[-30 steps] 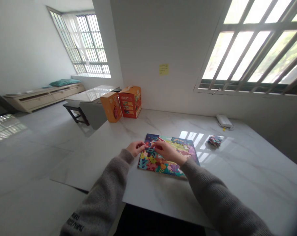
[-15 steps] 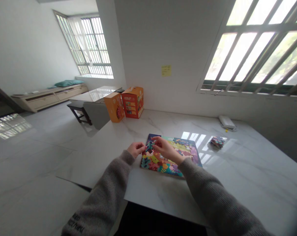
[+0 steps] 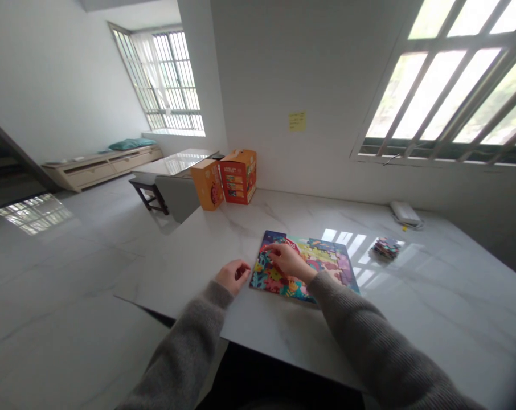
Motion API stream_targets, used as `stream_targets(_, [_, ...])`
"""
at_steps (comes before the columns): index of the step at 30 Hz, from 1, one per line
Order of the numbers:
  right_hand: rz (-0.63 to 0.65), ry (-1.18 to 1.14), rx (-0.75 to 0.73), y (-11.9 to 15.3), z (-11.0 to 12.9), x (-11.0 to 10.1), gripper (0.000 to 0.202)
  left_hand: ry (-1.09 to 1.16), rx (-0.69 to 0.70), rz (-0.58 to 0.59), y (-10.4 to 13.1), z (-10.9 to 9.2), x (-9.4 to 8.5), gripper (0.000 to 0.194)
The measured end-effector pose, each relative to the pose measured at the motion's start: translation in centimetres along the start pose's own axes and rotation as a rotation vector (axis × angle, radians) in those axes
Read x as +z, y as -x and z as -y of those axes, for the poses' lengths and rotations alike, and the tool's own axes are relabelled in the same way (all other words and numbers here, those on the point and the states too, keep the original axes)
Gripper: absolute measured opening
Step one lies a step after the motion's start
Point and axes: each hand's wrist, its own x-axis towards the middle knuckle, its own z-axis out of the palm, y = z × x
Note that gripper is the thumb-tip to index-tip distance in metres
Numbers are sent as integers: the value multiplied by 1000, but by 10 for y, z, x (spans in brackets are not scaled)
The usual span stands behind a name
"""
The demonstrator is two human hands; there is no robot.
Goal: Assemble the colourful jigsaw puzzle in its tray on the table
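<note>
A colourful jigsaw puzzle (image 3: pixel 298 289) lies flat on the marble-patterned table, with many pieces joined inside its dark-edged board. Over its left part is my right hand (image 3: pixel 289 261), thumb and fingertips closed at a puzzle piece (image 3: pixel 264 257) by the left side; the fingers partly hide the piece. My left hand (image 3: pixel 233 277) rests just off the puzzle's left edge, its fingers curled in toward the thumb, and nothing shows in it. To the right of the board sits a small stack of loose puzzle pieces (image 3: pixel 386 248).
Two orange boxes (image 3: pixel 241 177) stand at the table's back left, against the wall. A white device with a cable (image 3: pixel 405 214) lies at the back right. The table's left edge (image 3: pixel 172 233) drops to a tiled floor, with another table (image 3: pixel 176 162) beyond.
My left hand has drawn away from the board, to the left and toward me. My right hand stays over the left part of the puzzle. The view has turned slightly left.
</note>
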Motion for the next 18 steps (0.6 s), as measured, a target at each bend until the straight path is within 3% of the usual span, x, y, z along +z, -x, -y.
stream_targets(4, [-45,-22,39,1,0,-13,31,-152,104,83,3,-6,2,29])
stream_targets(10, [-183,-118,116,13,-13,-41,27,-331,129,212,5,-10,-1,52])
stream_targets(18, [-137,10,70,29,-10,-31,28,-340,128,219,3,-7,0,49])
